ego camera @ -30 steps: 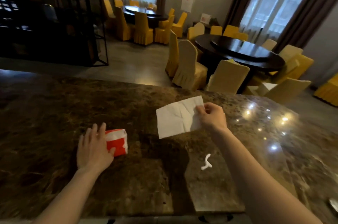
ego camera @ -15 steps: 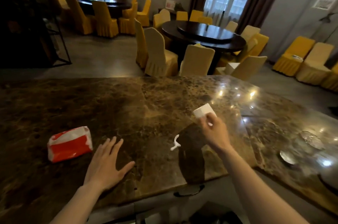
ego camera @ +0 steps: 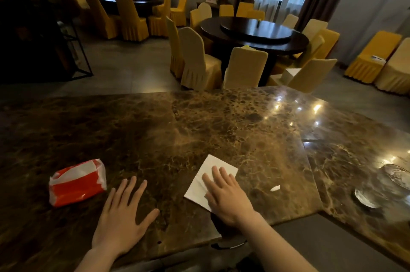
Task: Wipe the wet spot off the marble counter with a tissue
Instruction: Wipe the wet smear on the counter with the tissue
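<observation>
A white tissue (ego camera: 207, 179) lies unfolded and flat on the brown marble counter (ego camera: 155, 134), near its front edge. My right hand (ego camera: 226, 196) presses down on it with the palm flat and the fingers spread. My left hand (ego camera: 124, 216) rests flat on the bare marble to the left, fingers apart, holding nothing. Two glossy wet patches show far to the right: a small puddle (ego camera: 366, 199) and a larger one (ego camera: 396, 175). Both hands are well apart from them.
A red and white tissue pack (ego camera: 76, 183) lies left of my left hand. A small white scrap (ego camera: 275, 188) sits right of the tissue. The counter steps back at the right front corner (ego camera: 319, 210). Round tables and covered chairs stand beyond.
My right hand has come down from the air and laid the tissue open flat on the counter, left of the white scrap. The view has swung a little; my left hand stays flat on the marble.
</observation>
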